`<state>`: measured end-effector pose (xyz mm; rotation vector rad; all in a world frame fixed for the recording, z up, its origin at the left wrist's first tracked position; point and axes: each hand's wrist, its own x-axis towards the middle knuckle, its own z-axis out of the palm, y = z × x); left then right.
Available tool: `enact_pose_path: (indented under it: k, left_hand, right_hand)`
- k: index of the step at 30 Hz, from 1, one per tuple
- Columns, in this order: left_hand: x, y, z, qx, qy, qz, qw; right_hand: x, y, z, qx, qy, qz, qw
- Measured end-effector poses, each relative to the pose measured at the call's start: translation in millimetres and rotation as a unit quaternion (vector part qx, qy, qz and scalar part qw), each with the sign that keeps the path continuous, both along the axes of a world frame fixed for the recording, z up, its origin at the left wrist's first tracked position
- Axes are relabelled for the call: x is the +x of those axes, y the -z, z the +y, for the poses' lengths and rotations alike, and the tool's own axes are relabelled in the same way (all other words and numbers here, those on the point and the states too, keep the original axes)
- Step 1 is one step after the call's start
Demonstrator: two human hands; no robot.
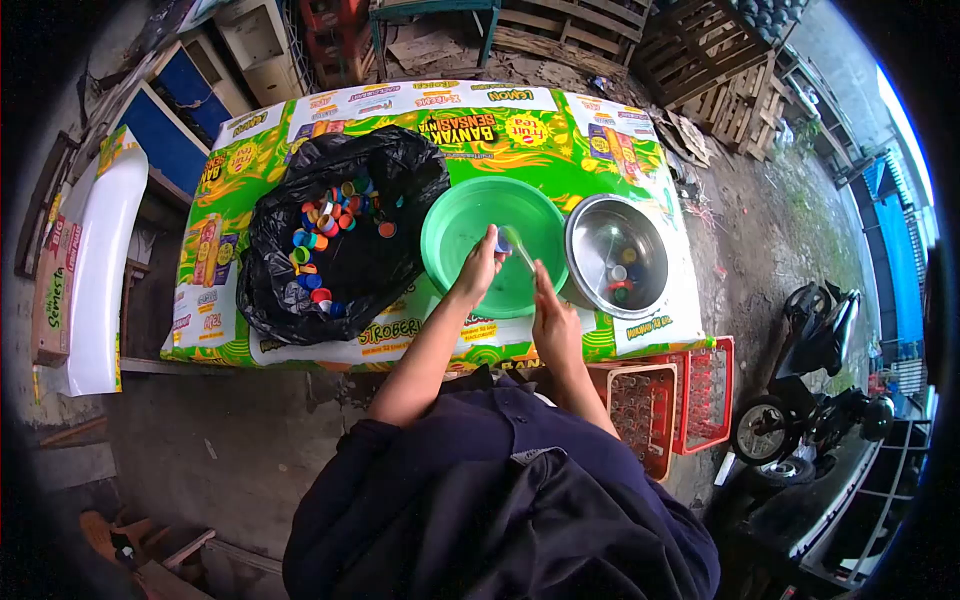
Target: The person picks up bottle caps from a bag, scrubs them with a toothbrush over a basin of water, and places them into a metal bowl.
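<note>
My left hand (482, 268) is closed on a blue bottle cap (503, 243), held over the green basin (437, 282). In my right hand (555, 322) is a slim, pale brush-like tool (519, 249), its rounded head right at the cap; I cannot tell its exact kind. To the left, a black plastic bag (375, 290) lies spread wide, with many coloured bottle caps (327, 218) inside. A shiny metal bowl (655, 229) stands right of the basin, holding several caps (621, 285) near its lower side.
A bright printed sheet (600, 180) covers the table. Red crates (712, 395) of glass bottles stand by its front right edge. Wooden pallets (715, 55) are at the back, a motorbike (805, 420) is on the right, and a cardboard box (57, 285) sits at the left.
</note>
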<state>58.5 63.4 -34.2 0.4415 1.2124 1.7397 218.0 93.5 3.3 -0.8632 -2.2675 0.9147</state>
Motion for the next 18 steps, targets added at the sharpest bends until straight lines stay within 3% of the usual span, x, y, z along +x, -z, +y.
enact_pose_path:
  k: [3, 5, 6, 8, 10, 13, 18]
  left_hand:
    - [0, -4, -2, -0.004, -0.028, -0.061, 0.998]
    - [-2, -2, -5, -0.033, 0.013, 0.008, 0.999]
    - [-2, -5, -7, -0.048, 0.032, 0.041, 0.998]
    - [12, -9, -7, -0.026, 0.000, 0.003, 1.000]
    - [16, -13, -7, -0.014, 0.011, -0.039, 0.999]
    - [15, -8, -14, 0.035, 0.110, -0.009, 0.993]
    - [6, -33, -36, -0.067, 0.111, 0.162, 0.978]
  right_hand:
    - [2, -3, 1, 0.021, -0.002, -0.015, 1.000]
    - [7, 17, -3, 0.055, -0.058, -0.017, 0.997]
    - [9, 7, 3, 0.057, -0.035, -0.067, 0.996]
    - [-3, 8, 14, 0.031, 0.012, 0.057, 0.998]
    - [-8, -16, 14, -0.059, 0.003, 0.036, 0.998]
    - [-21, -30, 10, -0.045, -0.037, -0.018, 0.998]
    - [-26, -14, 24, 0.038, -0.001, 0.054, 0.998]
